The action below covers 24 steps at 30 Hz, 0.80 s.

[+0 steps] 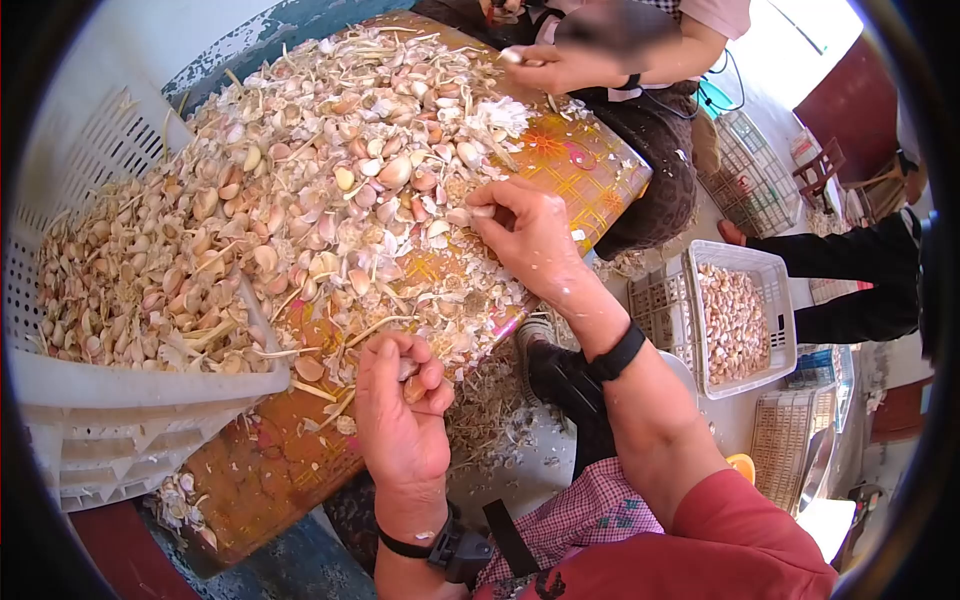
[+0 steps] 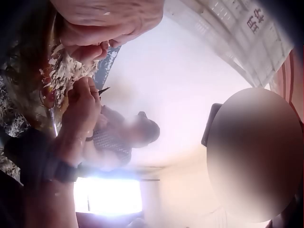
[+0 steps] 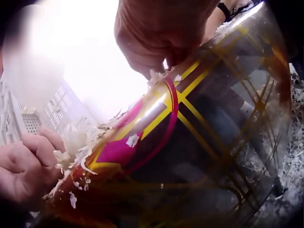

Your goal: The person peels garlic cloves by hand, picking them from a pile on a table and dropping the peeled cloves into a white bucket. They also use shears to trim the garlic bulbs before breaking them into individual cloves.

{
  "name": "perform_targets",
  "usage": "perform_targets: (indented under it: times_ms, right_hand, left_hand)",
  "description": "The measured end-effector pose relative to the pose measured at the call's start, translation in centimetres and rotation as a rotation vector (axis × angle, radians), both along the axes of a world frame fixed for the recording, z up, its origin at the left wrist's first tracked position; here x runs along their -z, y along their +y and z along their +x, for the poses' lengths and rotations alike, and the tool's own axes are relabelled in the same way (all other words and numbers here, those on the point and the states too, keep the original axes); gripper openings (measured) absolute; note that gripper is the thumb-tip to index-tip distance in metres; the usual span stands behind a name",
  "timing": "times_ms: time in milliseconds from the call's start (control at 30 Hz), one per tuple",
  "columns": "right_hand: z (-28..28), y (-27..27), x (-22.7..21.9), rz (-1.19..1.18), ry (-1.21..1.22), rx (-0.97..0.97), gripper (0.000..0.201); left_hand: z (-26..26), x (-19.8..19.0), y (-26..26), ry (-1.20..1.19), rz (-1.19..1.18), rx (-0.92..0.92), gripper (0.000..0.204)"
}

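A big heap of loose garlic cloves (image 1: 330,180), with papery skins and dry stems, covers much of a patterned orange table (image 1: 280,480). My left hand (image 1: 405,425) is palm up by the near edge, its curled fingers holding a garlic clove (image 1: 413,389). Farther up the table, my right hand (image 1: 530,235) pinches a pale clove (image 1: 483,211) between thumb and fingertips at the heap's edge. In the left wrist view, a dark pointed tip (image 2: 104,90) shows beside the right hand (image 2: 81,107). From the right wrist, the right hand (image 3: 164,35) hangs over scattered skins at the table edge.
A white perforated basket (image 1: 140,390) lies tipped on the left, cloves spilling from it. Across the table another person's hand (image 1: 560,68) holds a pale clove. A crate of cloves (image 1: 782,300) stands at right, near another person's legs (image 1: 850,320). Skins litter the floor.
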State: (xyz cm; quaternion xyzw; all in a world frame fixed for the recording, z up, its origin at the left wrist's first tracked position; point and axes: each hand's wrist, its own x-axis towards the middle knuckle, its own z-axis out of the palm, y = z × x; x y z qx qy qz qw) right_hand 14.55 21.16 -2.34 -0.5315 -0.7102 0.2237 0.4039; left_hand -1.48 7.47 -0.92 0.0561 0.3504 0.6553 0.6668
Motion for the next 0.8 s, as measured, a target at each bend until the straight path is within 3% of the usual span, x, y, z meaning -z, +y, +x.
perform_targets:
  times_ms: [33,100,133,267,367,400,433,500,533,600,633,767,800]
  right_hand:
    - [-0.2,-0.4,0.0,-0.001,-0.002,-0.011,0.016]
    - [-0.2,-1.5,-0.3,-0.387,0.532,-0.269,0.017]
    - [-0.1,-2.2,-0.7,-0.483,0.673,-0.4,0.017]
    - [-0.8,-4.4,-3.2,-0.629,0.808,-0.529,0.026]
    - [-1.7,-5.6,-3.4,-0.527,0.78,-0.528,0.024]
    - [-1.7,-5.8,-3.9,-0.302,0.378,-0.544,0.021]
    - [-2.3,-5.8,-4.6,-0.021,0.159,-0.698,0.022]
    - [-3.3,-6.9,-5.2,0.004,0.144,-0.724,0.024]
    - [-2.9,-6.4,-4.6,0.004,0.141,-0.716,0.024]
    - [-2.2,-3.9,-2.5,-0.182,0.278,-0.259,0.022]
    - [-2.1,-2.5,-2.0,-0.181,0.273,-0.262,0.022]
    - [-2.5,-0.2,-0.4,0.094,-0.234,-0.04,0.022]
    - [-2.9,-0.2,-0.2,0.176,-0.258,0.04,0.015]
  left_hand:
    - [0.1,-0.2,0.0,0.061,-0.001,-0.009,0.011]
    - [0.3,-0.3,-0.1,0.109,0.02,-0.015,0.01]
    - [0.5,-0.4,-0.1,0.159,0.04,-0.005,0.009]
    - [0.7,-0.7,-0.4,0.295,0.094,0.024,0.012]
    - [1.0,-1.1,-0.4,0.298,0.099,-0.012,0.018]
    - [1.1,-1.8,-0.1,0.286,0.051,-0.005,0.026]
    - [1.1,-1.7,0.0,0.284,0.054,-0.002,0.026]
    - [0.9,-1.4,0.2,-0.015,-0.061,-0.018,0.033]
    - [0.3,-1.5,0.1,-0.049,-0.097,-0.026,0.028]
    - [-0.9,-0.8,-0.1,-0.147,-0.053,-0.027,0.025]
    - [-1.3,-0.4,-0.2,-0.244,-0.011,-0.03,0.023]
    - [-1.8,-0.2,-0.2,-0.134,-0.009,-0.015,0.018]
    - [-1.7,-0.2,-0.1,-0.116,0.0,-0.002,0.017]
